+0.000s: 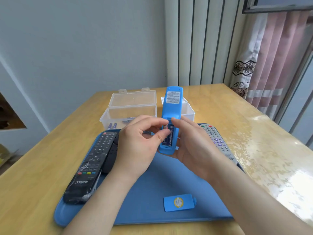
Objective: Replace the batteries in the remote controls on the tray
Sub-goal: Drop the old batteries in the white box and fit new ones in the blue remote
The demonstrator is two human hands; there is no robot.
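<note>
While right hand (194,146) cradles blue remote (171,106) above tray (152,192), left hand (140,143) pinches battery (170,135), grip narrow (keep it square).

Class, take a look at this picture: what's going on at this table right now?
A person is changing batteries. The right hand holds a blue remote, back side up, above the tray, while the left hand pinches a battery in its open compartment. The battery cover lies on the tray, with black remotes and a grey remote. An open clear box behind holds spare batteries.
</note>
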